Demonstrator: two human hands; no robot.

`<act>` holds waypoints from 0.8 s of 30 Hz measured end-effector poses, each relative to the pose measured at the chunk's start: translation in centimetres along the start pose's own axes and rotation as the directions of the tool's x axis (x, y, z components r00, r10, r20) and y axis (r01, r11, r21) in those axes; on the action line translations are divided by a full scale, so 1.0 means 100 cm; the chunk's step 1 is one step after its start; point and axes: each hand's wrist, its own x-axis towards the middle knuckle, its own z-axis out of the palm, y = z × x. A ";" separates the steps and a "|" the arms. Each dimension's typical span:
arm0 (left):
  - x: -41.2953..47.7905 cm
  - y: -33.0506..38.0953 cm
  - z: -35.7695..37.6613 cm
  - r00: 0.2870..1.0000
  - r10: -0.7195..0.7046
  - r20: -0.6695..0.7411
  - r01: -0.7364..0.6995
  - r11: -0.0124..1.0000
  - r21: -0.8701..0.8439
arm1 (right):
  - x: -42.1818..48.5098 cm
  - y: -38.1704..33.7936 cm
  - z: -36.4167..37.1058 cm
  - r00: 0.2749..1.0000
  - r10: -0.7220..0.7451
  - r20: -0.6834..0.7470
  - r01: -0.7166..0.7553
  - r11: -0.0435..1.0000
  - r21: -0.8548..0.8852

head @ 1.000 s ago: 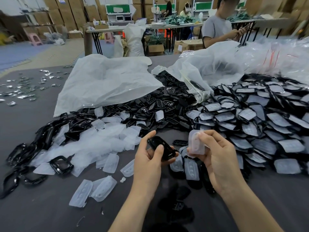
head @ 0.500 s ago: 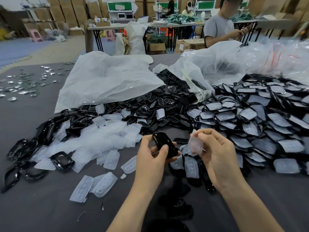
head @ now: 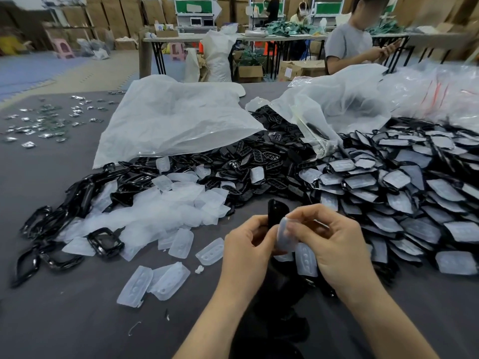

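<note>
1. Two hands met low over the table (head: 77, 320), close to me. I saw the left hand (head: 246, 244) curled round a black shell (head: 277, 211), held upright with its top above the fingers.
2. The right hand (head: 337, 242) pinched a clear pad (head: 285, 235) against the shell. The two touched, but I could not tell whether the pad was seated.
3. I judged the soft pad could buckle or go in skewed if it was pressed at one edge only.
4. The glossy shell could slip from the left hand's hold under that push and drop among the loose pads (head: 160, 216) nearby.
5. A badly seated pad would be hard to spot once it was laid on the finished heap (head: 401, 203) at right.
</note>
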 end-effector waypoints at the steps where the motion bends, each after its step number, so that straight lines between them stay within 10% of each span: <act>1: -0.001 0.001 0.001 1.000 0.006 0.018 -0.005 1.000 -0.002 | 0.000 0.000 -0.001 1.000 -0.012 -0.008 0.012 1.000 -0.021; 17: -0.008 0.005 0.007 0.990 0.081 0.114 -0.090 0.993 0.071 | 0.005 0.010 -0.007 0.989 -0.084 -0.121 0.048 0.960 -0.276; 24: -0.008 0.007 0.005 0.990 0.050 0.130 -0.053 0.998 0.018 | 0.008 0.006 -0.013 0.992 0.124 -0.003 -0.124 0.992 0.031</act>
